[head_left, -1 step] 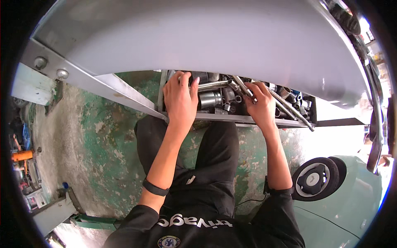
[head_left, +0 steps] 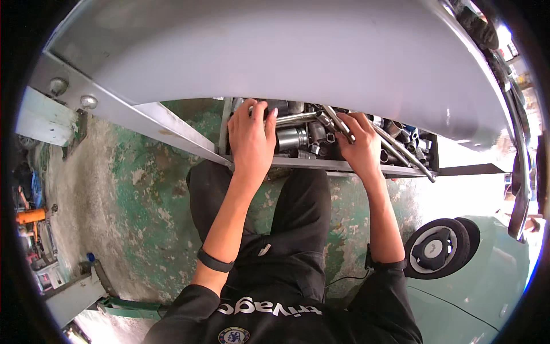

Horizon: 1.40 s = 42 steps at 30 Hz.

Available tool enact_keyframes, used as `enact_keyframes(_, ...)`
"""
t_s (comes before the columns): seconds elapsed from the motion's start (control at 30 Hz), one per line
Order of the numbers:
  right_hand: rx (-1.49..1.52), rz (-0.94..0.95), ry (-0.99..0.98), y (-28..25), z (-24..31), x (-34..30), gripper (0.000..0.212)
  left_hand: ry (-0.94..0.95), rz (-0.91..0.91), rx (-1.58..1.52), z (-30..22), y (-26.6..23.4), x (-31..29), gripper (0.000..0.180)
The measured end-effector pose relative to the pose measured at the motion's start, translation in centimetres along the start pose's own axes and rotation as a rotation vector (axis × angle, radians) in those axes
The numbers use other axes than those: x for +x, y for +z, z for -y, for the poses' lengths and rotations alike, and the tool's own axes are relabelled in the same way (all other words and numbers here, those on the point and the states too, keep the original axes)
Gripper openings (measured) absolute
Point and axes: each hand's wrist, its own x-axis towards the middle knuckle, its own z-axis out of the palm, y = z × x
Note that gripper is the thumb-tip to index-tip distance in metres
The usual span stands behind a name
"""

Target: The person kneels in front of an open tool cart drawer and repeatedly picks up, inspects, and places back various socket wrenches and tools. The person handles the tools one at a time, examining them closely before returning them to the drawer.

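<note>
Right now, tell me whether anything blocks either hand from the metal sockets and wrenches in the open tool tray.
Nothing visible does. The left hand and right hand already rest among the shiny metal sockets and long steel wrenches in the grey tool tray; only the grey panel overhangs the tray's far side.

Shiny steel sockets [head_left: 293, 139] and long wrenches [head_left: 401, 152] lie jumbled in an open tool drawer [head_left: 344, 166].

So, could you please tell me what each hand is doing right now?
Left hand: open, resting on the sockets.
Right hand: fingers on a long metal wrench; grip unclear.
</note>
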Motion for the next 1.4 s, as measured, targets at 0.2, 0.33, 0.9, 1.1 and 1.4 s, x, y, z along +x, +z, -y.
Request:
enact_keyframes(0.2,0.068,0.114,-0.222,1.7,1.0,1.9,0.05,-0.011,-0.016,-0.101,0.2,0.1,-0.4,0.027)
enact_keyframes(0.33,0.159,0.127,-0.029,1.4,1.3,1.8,0.045,0.056,-0.107,-0.103,0.2,-0.2,-0.7,0.028)
enact_keyframes(0.9,1.707,-0.142,0.17,-3.1,9.2,-2.3,0.045,-0.491,0.37,-1.625,-6.5,-7.7,-4.2,0.035)
enact_keyframes(1.1,1.593,-0.134,0.242,-3.3,10.8,-2.3,0.039,-0.379,0.121,-1.546,-6.4,-8.6,-3.9,0.028)
enact_keyframes(1.4,1.565,-0.113,0.318,-2.8,11.7,-2.2,0.034,-0.279,0.132,-1.478,-4.9,-9.4,-3.3,0.034)
